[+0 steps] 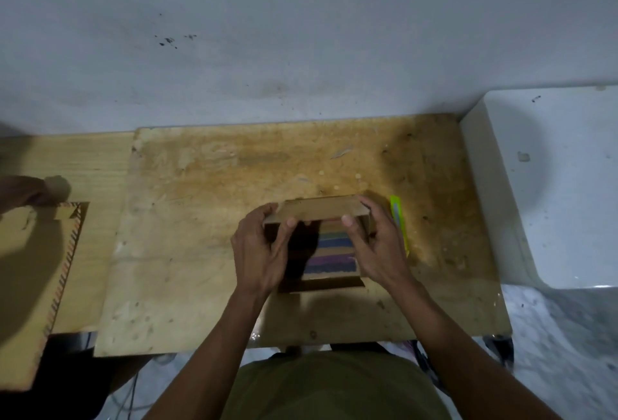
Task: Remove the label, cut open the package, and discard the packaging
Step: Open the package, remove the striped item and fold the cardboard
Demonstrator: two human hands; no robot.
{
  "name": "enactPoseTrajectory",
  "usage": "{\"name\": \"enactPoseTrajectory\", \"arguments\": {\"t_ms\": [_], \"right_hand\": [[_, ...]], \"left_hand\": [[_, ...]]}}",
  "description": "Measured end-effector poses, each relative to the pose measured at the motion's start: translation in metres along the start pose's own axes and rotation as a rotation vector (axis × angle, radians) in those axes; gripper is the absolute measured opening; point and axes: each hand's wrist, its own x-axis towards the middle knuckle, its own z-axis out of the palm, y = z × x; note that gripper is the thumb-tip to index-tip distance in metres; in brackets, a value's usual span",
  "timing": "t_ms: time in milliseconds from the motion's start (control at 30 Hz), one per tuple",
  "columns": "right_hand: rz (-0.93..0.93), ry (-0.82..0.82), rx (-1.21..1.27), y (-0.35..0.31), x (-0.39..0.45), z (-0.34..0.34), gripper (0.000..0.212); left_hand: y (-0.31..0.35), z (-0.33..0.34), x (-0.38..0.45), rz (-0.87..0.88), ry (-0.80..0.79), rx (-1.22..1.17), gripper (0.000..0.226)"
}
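Brown cardboard, one box (321, 239), sits on the board (207, 252) with its far flap raised and striped contents showing green, blue, purple. Left hand (261, 252) and right hand (378, 249) clamp that flap, thumbs on its near edge. One yellow-green cutter (399, 222) lies just beyond the right fingers.

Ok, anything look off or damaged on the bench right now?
Nothing stands out. Both hands, left and right, hold the cardboard box open; the yellow knife lies beside it.
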Motion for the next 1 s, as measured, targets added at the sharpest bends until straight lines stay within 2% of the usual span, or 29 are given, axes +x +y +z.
{"name": "enactPoseTrajectory", "arguments": {"t_ms": [133, 233, 333, 400, 500, 600, 733, 1000], "right_hand": [[-0.097, 0.122, -0.096, -0.015, 0.042, 0.003, 0.041], [-0.096, 0.168, -0.108, -0.025, 0.068, 0.002, 0.036], [-0.097, 0.176, -0.087, -0.026, 0.082, 0.004, 0.048], [-0.176, 0.225, -0.163, -0.023, 0.084, 0.008, 0.057], [-0.331, 0.345, -0.503, -0.012, 0.079, 0.013, 0.06], [-0.414, 0.405, -0.708, 0.006, 0.073, 0.02, 0.066], [-0.334, 0.329, -0.684, 0.012, 0.076, 0.022, 0.075], [-0.435, 0.166, -0.679, -0.006, 0.11, 0.015, 0.076]], "left_hand": [[0.011, 0.001, 0.036, -0.033, -0.005, -0.009, 0.069], [0.019, 0.006, 0.06, -0.089, 0.024, -0.07, 0.066], [0.016, 0.014, 0.074, -0.105, 0.094, -0.048, 0.07], [0.012, 0.018, 0.077, -0.051, 0.158, 0.087, 0.076], [0.002, 0.026, 0.071, 0.142, 0.198, 0.355, 0.08], [-0.008, 0.036, 0.066, 0.219, 0.257, 0.366, 0.079], [-0.01, 0.042, 0.071, 0.186, 0.312, 0.355, 0.071], [-0.006, 0.04, 0.09, 0.187, 0.255, 0.374, 0.06]]}}
